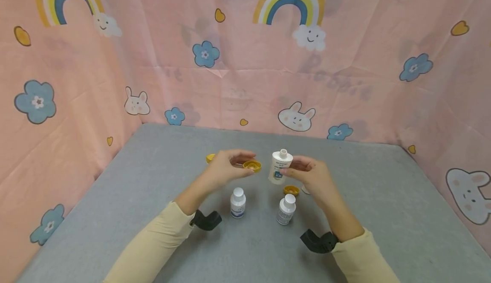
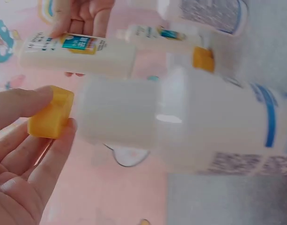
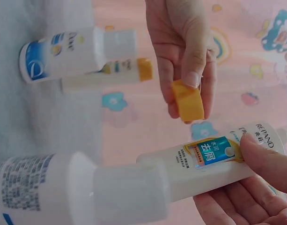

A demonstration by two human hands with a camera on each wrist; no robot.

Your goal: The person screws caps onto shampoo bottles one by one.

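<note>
Between thumb and fingers my left hand (image 1: 223, 168) pinches a yellow bottle cap (image 1: 252, 166). My right hand (image 1: 312, 177) grips a white shampoo bottle (image 1: 279, 163) by its side, upright, its narrow neck bare. The cap is level with the bottle's upper part, a short gap to its left. The right wrist view shows a teal label (image 3: 209, 152) on the held bottle. Closer to me stand two white bottles with white caps, one on the left (image 1: 238, 204) and one on the right (image 1: 286, 209).
Another yellow cap (image 1: 291, 190) lies on the grey table (image 1: 161, 249) behind the right white-capped bottle. Next to it is a similar uncapped bottle (image 2: 150, 38), mostly hidden by my right hand in the head view. A yellow-capped bottle (image 3: 144, 69) stands behind my left hand. Pink printed cloth (image 1: 238, 87) surrounds the table.
</note>
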